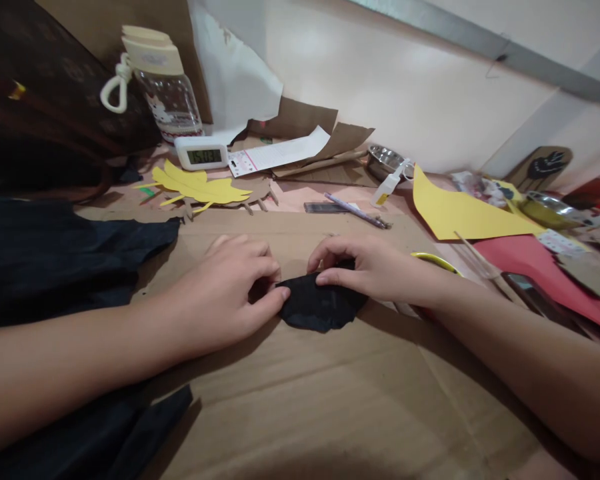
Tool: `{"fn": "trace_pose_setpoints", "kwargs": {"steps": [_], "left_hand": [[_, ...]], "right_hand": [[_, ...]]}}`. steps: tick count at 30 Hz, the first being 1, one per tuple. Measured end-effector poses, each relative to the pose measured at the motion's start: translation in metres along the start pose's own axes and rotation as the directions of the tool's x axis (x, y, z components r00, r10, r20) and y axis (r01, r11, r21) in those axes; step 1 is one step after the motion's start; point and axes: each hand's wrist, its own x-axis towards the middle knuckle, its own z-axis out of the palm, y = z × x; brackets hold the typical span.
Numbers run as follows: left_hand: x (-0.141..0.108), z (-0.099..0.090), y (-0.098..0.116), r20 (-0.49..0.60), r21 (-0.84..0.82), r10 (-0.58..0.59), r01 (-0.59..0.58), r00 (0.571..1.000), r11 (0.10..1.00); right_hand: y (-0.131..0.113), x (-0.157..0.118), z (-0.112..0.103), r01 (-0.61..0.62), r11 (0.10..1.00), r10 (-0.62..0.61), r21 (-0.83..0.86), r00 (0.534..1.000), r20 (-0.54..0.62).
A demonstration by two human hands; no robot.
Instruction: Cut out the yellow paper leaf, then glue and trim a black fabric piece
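A small piece of black fabric (pixel 323 308) with a curved, uneven lower edge lies on the brown cardboard sheet (pixel 300 393). My left hand (pixel 235 287) pinches its left corner between thumb and curled fingers. On the upper right part of the fabric, my right hand (pixel 357 267) grips the edge, its thumb on top and the fingertips bent behind. Larger black cloth (pixel 55 253) spreads at the left, and another dark piece (pixel 150 433) sits below my left forearm.
Behind are a clear bottle (pixel 167 100), a digital clock (pixel 201 155), yellow leaf-shaped paper (pixel 195 185), a pen (pixel 357 210) and a glue bottle (pixel 391 182). Yellow paper (pixel 465 213), red paper (pixel 545 273) and a metal bowl (pixel 387 160) stand right; yellow-handled scissors (pixel 437 261) lie behind my right wrist.
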Motion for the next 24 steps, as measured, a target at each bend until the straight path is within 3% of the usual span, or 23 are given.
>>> {"fn": "trace_pose_setpoints", "kwargs": {"steps": [10, 12, 15, 18, 21, 24], "left_hand": [[0.001, 0.004, -0.001, 0.005, 0.045, -0.006, 0.006, 1.0, 0.999], [0.001, 0.004, -0.001, 0.008, 0.052, -0.004, 0.004, 1.0, 0.999], [0.001, 0.004, -0.001, 0.007, 0.059, 0.001, -0.001, 1.0, 0.998], [0.0, 0.005, -0.001, 0.003, 0.064, 0.014, -0.014, 1.0, 0.998], [0.0, 0.005, -0.001, -0.013, 0.063, 0.036, -0.035, 0.999, 0.997], [0.0, 0.005, -0.002, -0.023, 0.059, 0.035, -0.034, 0.999, 0.998]], "right_hand": [[0.0, -0.002, 0.008, 0.07, 0.97, -0.082, -0.231, 0.996, -0.044], [-0.001, -0.005, 0.008, 0.135, 0.933, -0.179, -0.334, 0.978, -0.104], [-0.008, -0.017, 0.007, 0.286, 0.816, -0.415, -0.502, 0.895, -0.164], [-0.02, -0.035, 0.011, 0.443, 0.74, -0.53, -0.505, 0.847, -0.033], [-0.025, -0.05, 0.021, 0.454, 0.773, -0.453, -0.444, 0.884, 0.115], [-0.02, -0.055, 0.031, 0.405, 0.822, -0.381, -0.4, 0.914, 0.143]]}}
